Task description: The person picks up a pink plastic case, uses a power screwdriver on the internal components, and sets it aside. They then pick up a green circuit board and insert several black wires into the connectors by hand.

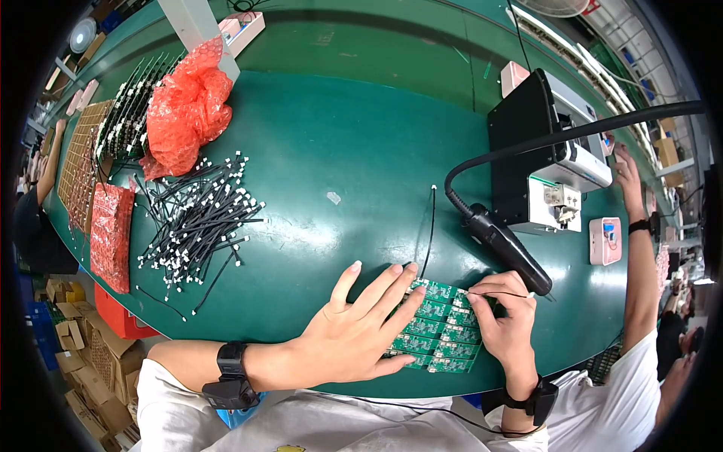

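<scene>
A green circuit board panel (444, 331), split into several small boards, lies flat near the table's front edge. My left hand (358, 324) rests on its left part with the fingers spread, covering that side. My right hand (506, 313) pinches a thin dark cable (497, 294) at the panel's upper right corner; a white tip shows beyond the fingers. Another black cable (431, 233) with a white connector at its far end runs up from the panel's top edge; its near end is by my left fingertips.
A heap of black cables (199, 226) with white plugs lies left, by red bubble wrap (188, 113) and racked boards (135, 113). Right stand a black handheld tool (508, 248) on a thick cord and a black machine (538, 151). A co-worker's arm (639, 248) reaches in at far right.
</scene>
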Available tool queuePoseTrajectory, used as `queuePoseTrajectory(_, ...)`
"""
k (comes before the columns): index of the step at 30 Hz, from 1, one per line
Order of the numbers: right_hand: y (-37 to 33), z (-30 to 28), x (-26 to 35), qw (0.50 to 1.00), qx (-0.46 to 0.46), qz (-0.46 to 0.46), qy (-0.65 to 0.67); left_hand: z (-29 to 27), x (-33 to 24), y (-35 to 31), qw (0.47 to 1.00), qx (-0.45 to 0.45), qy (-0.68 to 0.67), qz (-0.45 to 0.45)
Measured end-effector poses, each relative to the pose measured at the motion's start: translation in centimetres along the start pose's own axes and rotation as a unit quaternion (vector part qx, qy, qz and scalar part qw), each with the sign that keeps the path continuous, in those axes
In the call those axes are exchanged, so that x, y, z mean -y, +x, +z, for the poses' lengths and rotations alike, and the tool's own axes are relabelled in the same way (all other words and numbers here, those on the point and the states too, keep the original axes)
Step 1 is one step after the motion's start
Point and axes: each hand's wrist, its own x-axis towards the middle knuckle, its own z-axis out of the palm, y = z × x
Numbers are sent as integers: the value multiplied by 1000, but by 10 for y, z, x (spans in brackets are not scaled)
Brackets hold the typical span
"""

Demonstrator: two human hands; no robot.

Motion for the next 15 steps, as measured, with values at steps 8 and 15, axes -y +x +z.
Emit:
queuePoseTrajectory(8,9,-11,5,997,24,-48,-50,-1,-3,1,1000,11,7,-5)
queuePoseTrajectory(15,26,-16,9,936,166,275,147,-12,-1,-2,998,61,3,-26)
